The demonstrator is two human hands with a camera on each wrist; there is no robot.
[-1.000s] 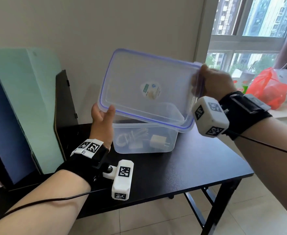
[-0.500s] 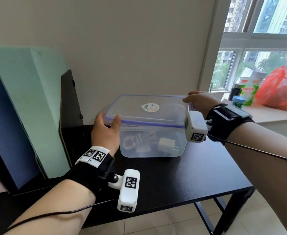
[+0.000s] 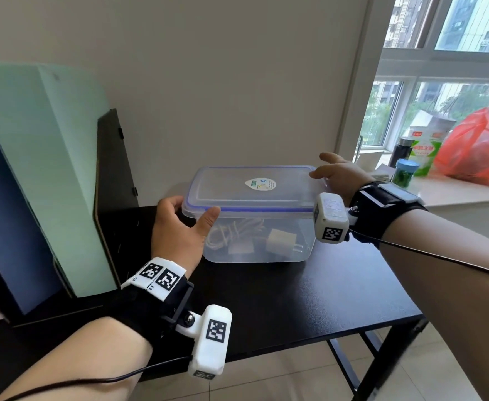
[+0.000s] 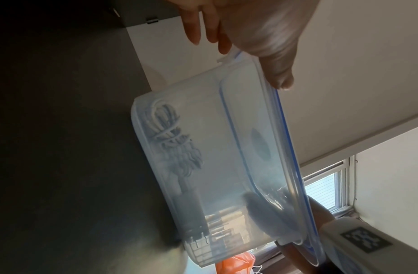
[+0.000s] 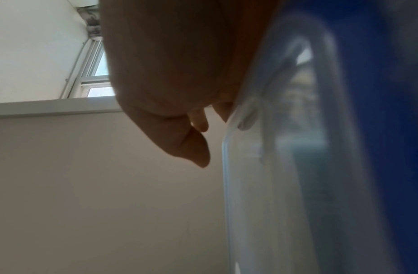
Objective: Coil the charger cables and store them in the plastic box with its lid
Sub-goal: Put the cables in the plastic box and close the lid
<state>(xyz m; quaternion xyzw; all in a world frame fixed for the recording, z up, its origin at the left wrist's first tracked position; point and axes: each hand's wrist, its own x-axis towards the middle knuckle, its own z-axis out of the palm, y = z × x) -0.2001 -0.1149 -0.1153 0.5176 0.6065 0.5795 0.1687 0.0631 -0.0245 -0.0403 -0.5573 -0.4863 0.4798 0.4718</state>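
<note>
Head view: plastic box [image 3: 254,241] is sitting on the black tabletop [image 3: 338,290] near its back edge, w/ the lid [image 3: 252,186] lying flat on top, blue seal running round the rim. Lid is looking level, prob. so both ends can be pressed down evenly. Through the clear wall the coiled white cable [image 3: 228,231] is lying at the box's 9 o'clock end, charger plug [image 3: 280,241] just beside it toward 3 o'clock. Left hand [image 3: 179,230] is cupping the lid's 9 o'clock end, thumb on the near rim, fingers curling round the corner, likely steadying it while it seats. Right hand [image 3: 338,175] is resting at the 3 o'clock end, fingers fairly straight and spread; whether it's pressing or just touching I can't tell. Off at 2 o'clock a windowsill is holding a red bag [image 3: 474,149] and bottles, well apart from the job.

Left wrist view: the left hand's thumb [image 4: 278,74] is lying along the lid edge [image 4: 287,148], fingers reaching past the corner tab. Cable bundle [image 4: 170,140] is showing wrapped w/ a few turns round its middle, which should be keeping it from springing open.

Right wrist view: blurred, close. Right hand's palm [image 5: 179,74] is sitting against the lid rim [image 5: 229,148], fingers loosely extended, not gripping anything.

Judgement: cables are stored; lid is on but prob. needs pressing shut.
</note>
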